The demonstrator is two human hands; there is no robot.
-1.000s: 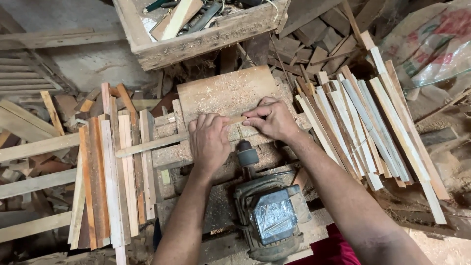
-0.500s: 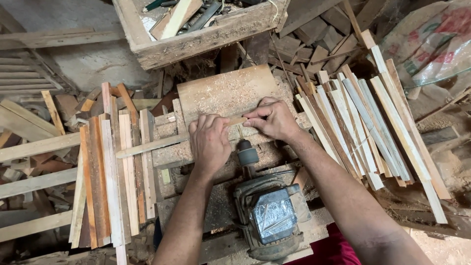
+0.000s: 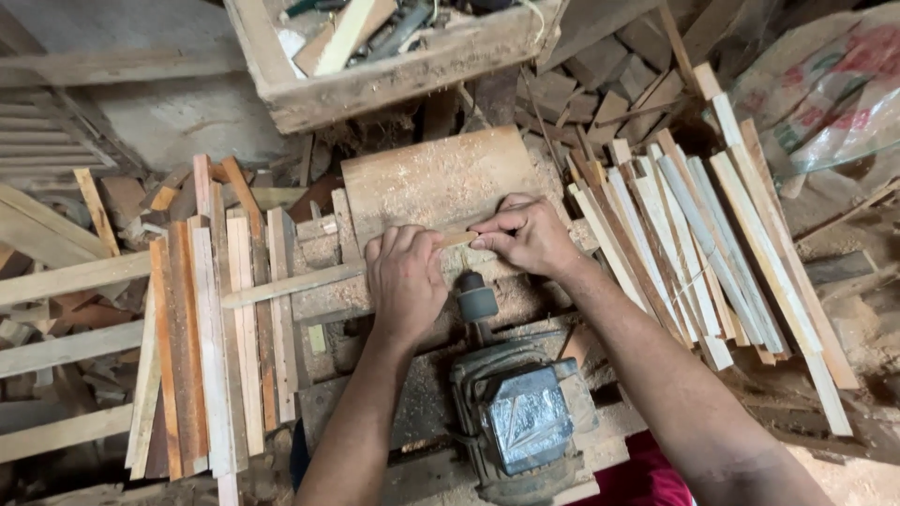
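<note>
Flatly, a pale thin wooden strip (image 3: 300, 281), long axis left-right, is pressed under the left hand (image 3: 405, 281) and pinched by the right hand (image 3: 527, 236).

A thin wooden strip (image 3: 309, 281) lies crosswise on the work block (image 3: 436, 178), pinned under the left hand (image 3: 405, 281) with the right hand (image 3: 530, 234) at its right end. The electric motor (image 3: 525, 417) sits nearest the person, its shaft head (image 3: 476, 298) between the hands. Stacked slats (image 3: 211, 328) lie to the left, another slat pile (image 3: 712, 253) to the right, and a wooden crate (image 3: 394, 56) stands beyond the block.
</note>
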